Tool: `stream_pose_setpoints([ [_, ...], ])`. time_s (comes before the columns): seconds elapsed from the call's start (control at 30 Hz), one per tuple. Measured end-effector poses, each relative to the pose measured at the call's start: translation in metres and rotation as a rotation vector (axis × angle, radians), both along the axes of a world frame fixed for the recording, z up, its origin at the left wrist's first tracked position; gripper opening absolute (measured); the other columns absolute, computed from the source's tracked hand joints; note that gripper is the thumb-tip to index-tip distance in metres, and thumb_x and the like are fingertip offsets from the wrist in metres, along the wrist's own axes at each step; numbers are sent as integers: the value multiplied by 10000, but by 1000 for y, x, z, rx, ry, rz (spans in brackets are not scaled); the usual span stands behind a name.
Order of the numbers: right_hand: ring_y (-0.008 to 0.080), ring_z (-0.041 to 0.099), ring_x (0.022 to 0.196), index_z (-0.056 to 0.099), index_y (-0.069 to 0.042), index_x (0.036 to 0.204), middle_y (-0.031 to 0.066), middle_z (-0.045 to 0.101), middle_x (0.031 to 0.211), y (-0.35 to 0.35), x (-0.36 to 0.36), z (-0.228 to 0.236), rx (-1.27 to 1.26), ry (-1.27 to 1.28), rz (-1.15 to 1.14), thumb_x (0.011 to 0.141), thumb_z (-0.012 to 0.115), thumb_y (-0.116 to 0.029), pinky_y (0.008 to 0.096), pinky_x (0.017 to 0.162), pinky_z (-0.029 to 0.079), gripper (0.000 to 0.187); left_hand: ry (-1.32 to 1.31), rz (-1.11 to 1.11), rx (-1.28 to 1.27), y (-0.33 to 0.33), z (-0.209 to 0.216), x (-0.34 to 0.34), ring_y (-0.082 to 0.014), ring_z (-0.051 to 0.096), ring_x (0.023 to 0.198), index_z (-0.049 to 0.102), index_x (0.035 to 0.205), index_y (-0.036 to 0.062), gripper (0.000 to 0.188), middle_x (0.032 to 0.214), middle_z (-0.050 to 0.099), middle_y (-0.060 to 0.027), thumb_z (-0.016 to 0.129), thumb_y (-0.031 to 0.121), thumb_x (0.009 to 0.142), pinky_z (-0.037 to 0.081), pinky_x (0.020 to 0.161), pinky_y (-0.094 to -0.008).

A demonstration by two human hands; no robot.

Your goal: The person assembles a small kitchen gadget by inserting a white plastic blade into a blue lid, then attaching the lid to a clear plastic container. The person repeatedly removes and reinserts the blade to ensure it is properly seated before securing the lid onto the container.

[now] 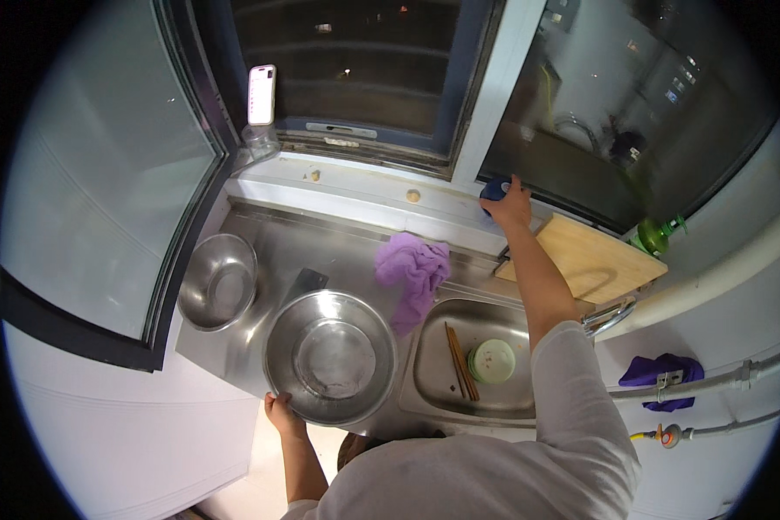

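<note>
Two hands work far apart here, one at each end of the steel counter. At about seven o'clock the left hand (pixel 281 414) curls its fingers over the near rim of the large round stainless-steel bowl (pixel 331 357), gripping it where the bowl sits on the drainboard. Far off at about one o'clock, the right hand (pixel 510 206) stretches to the white window ledge (pixel 364 184) with the arm nearly straight, fingers closed down over a small dark blue object (pixel 493 188), mostly hidden beneath the palm; what it is I cannot tell. That blue object lies well beyond the left hand, so the right hand alone is on it. The right forearm runs from five o'clock up toward one o'clock, crossing above the steel sink basin (pixel 433 368), where brown wooden chopsticks (pixel 458 360) and a pale green round dish (pixel 492 360) lie. A crumpled purple cloth (pixel 412 273) rests between the bowl and the ledge, and a pale wooden cutting board (pixel 594 260) lies just right of the reaching hand.
</note>
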State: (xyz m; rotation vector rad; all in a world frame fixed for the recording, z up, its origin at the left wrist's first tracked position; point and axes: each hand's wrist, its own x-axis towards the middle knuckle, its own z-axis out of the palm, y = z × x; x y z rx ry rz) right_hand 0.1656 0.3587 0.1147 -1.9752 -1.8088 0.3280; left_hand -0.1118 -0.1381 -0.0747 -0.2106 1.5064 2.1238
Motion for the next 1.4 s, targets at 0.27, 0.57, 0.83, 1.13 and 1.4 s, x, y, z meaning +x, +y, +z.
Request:
stream_pose_setpoints([
  [0.27,320,551,1036,431,-110,1291,171,532,1127,-28,7,-6,366,269,316,504,833,-374,394,889,458,923,701,184,-580,16,46,10,-295,341,1201,336,1301,27,625,1264,342,-170,536,9,709,254,1032,-419],
  [0.57,279,551,1081,416,-25,1286,200,554,1169,-86,-20,25,267,582,505,544,849,-313,351,931,431,906,1213,-399,-139,133,136,90,-367,334,1236,395,1277,27,655,1290,379,-202,599,21,654,268,1040,-425],
  [0.83,296,554,1075,376,-25,1306,173,525,1213,-156,14,2,-615,1748,412,797,680,-201,428,925,460,618,948,-781,-50,144,126,128,-273,399,1250,382,1316,24,721,1327,426,-154,710,50,674,309,1034,-367],
  [1.13,290,528,1109,433,-105,1289,122,513,1254,-300,10,-88,-1138,2149,201,852,500,-538,493,956,407,619,972,-921,110,151,140,160,-279,418,1221,270,1392,43,1096,1323,412,-169,867,112,477,319,1037,-374],
  [1.4,264,530,1092,513,-99,1223,92,555,1197,-243,48,-162,-1172,1516,409,811,513,-626,429,901,417,669,1198,-880,-192,129,145,157,-280,490,1091,360,1300,54,940,1169,468,-130,822,116,484,402,935,-380],
])
